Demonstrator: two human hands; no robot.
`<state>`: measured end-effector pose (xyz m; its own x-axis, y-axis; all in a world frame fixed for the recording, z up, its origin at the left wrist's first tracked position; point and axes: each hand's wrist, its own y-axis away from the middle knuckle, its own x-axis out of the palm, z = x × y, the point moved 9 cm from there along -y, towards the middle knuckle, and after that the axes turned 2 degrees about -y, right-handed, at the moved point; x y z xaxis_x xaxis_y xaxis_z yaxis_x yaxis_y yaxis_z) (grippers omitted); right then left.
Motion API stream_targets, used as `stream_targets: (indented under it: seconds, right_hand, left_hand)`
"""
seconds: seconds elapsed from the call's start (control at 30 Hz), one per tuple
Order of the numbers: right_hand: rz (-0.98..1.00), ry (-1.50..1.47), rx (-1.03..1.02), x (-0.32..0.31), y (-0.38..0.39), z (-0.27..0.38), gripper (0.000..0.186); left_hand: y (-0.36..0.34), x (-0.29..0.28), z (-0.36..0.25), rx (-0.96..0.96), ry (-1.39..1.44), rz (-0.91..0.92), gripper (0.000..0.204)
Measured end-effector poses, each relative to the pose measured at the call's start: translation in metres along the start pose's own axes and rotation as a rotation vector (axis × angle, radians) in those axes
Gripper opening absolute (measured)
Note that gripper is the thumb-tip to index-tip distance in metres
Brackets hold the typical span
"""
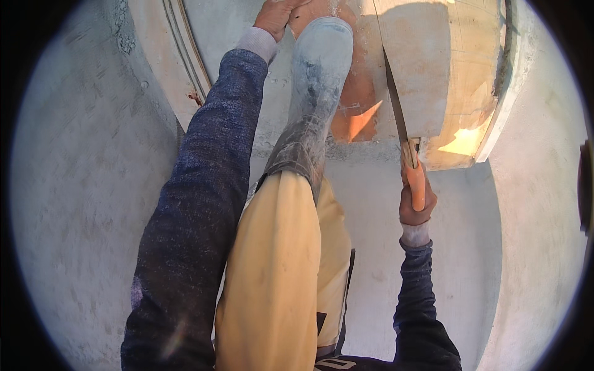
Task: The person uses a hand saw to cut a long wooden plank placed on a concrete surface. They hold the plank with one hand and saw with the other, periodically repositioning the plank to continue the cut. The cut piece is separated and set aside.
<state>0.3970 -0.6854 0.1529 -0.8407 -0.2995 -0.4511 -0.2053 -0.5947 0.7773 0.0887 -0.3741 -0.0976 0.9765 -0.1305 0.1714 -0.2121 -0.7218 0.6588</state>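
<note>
In my right hand (pixel 423 209) is a handsaw (pixel 417 185) with an orange handle, my fingers wrapped around the grip. Its long dark blade (pixel 395 96) points away from me and stands at a narrow line between a pale board (pixel 417 74) and an orange-brown board (pixel 362 117). At the top edge of the view my left hand (pixel 274 17) grips the orange-brown board's left side; its fingertips are partly cut off by the frame. A dusty grey rubber boot (pixel 322 59) on my leg rests on the orange-brown board, between both hands.
Smooth grey concrete (pixel 80 154) curves up on the left, and a similar pale surface (pixel 538 185) lies right. A yellowish wooden panel (pixel 473 74) with a raised edge adjoins the pale board. Thin rods or cables (pixel 185 49) run beside my left forearm.
</note>
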Motion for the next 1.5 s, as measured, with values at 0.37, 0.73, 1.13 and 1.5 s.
stream_targets:
  seconds: [0.37, 0.73, 1.13, 1.5]
  right_hand:
    - [-0.245, 0.033, -0.467, 0.038, -0.070, 0.061, 0.056]
    - [-0.029, 0.013, -0.114, 0.036, -0.070, 0.069, 0.066]
    - [-0.030, 0.058, -0.153, 0.056, -0.082, 0.045, 0.081]
    - [-0.050, 0.019, -0.160, 0.061, -0.079, 0.046, 0.065]
  left_hand:
    - [0.053, 0.001, -0.034, -0.125, -0.150, -0.445, 0.056]
    - [0.140, -0.012, -0.056, -0.353, -0.643, -0.320, 0.072]
    - [0.308, -0.033, -0.026, -0.364, -0.783, -0.243, 0.062]
    - [0.363, -0.045, -0.020, -0.394, -0.526, -0.297, 0.057]
